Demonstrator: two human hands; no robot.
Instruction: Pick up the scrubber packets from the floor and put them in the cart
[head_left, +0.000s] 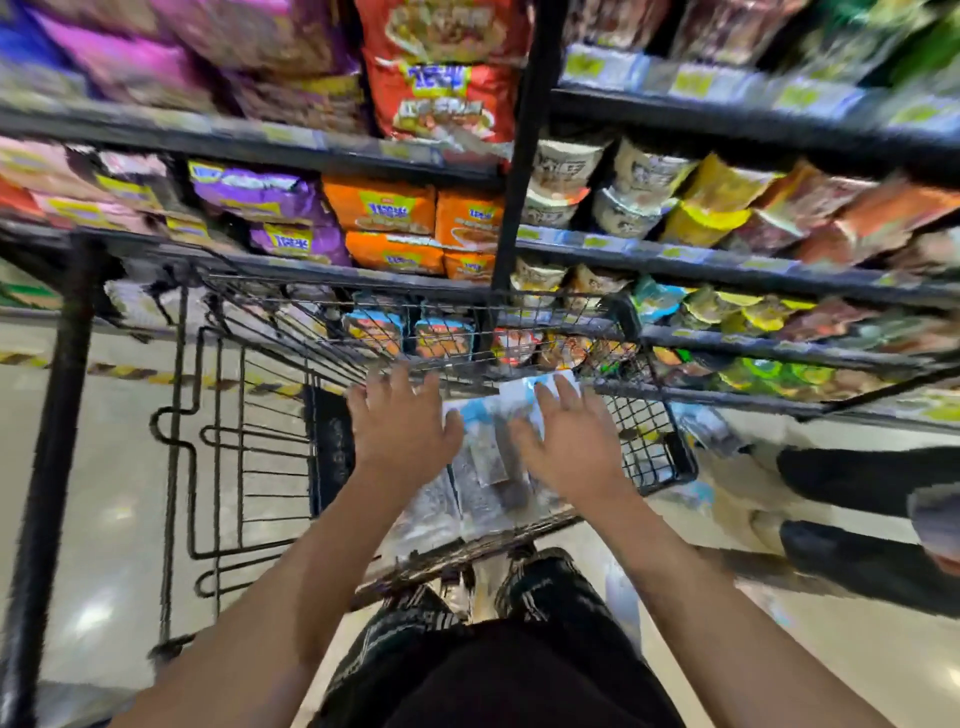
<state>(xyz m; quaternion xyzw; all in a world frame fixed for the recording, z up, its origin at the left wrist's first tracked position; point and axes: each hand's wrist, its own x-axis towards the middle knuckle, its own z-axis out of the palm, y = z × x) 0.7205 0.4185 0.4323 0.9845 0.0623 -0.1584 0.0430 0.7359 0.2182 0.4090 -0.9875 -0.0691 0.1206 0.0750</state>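
Note:
Both my hands reach out over the black wire cart (660, 467). My left hand (402, 421) has its fingers spread and straight above the basket, holding nothing. My right hand (569, 441) is likewise spread flat beside it. Between and under them lie several clear scrubber packets (483, 457) with blue-and-white headers, piled in the cart's basket. More clear packets (711, 431) show blurred on the floor to the right of the cart. The whole frame is motion-blurred.
Black store shelves (727, 260) packed with noodle packs and cups stand right behind the cart. A black upright post (52, 467) rises at the left. Another person's dark shoes (857, 525) are on the floor at the right. Yellow-black hazard tape (130, 371) crosses the shiny floor.

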